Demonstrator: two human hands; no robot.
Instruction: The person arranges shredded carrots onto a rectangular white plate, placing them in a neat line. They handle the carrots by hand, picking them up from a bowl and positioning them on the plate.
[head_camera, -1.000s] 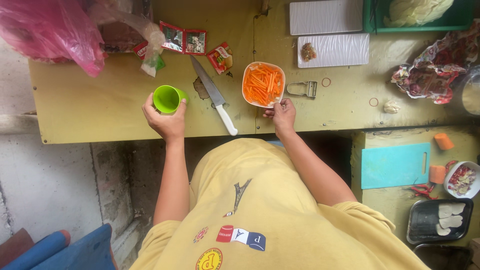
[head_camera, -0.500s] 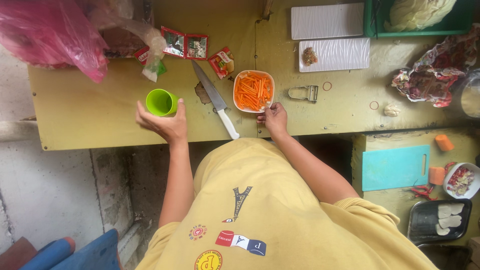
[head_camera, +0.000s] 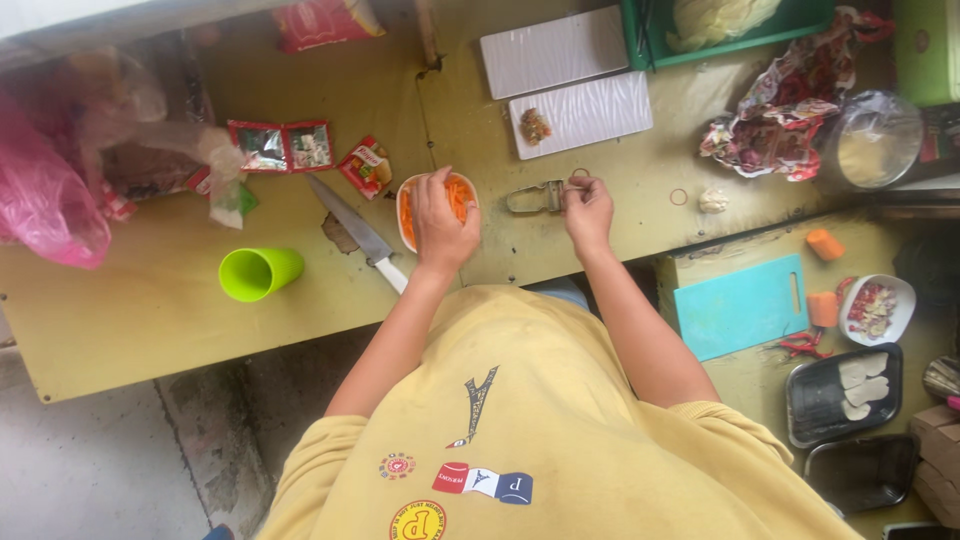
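My left hand (head_camera: 440, 228) lies over a small white bowl (head_camera: 403, 212) of orange carrot shreds (head_camera: 461, 196), its fingers curled around the bowl's far rim. My right hand (head_camera: 588, 208) rests on the table just right of the bowl, fingertips pinched on the end of a metal peeler (head_camera: 533, 197). A lime-green cup (head_camera: 260, 272) stands alone on the table to the left, with no hand on it. Between the cup and the bowl lies a kitchen knife (head_camera: 358, 233) with a white handle.
Seasoning sachets (head_camera: 300, 148) and plastic bags (head_camera: 60, 190) lie at the back left. Two white rectangular plates (head_camera: 590, 105) and a green crate (head_camera: 730, 30) stand at the back. To the right are crumpled wrapping (head_camera: 790, 120), a blue cutting board (head_camera: 742, 305), carrot pieces (head_camera: 824, 244) and trays (head_camera: 845, 392).
My left hand let go of the green cup, which now stands on the table, and moved right onto the carrot bowl. My right hand moved from the bowl to the peeler.
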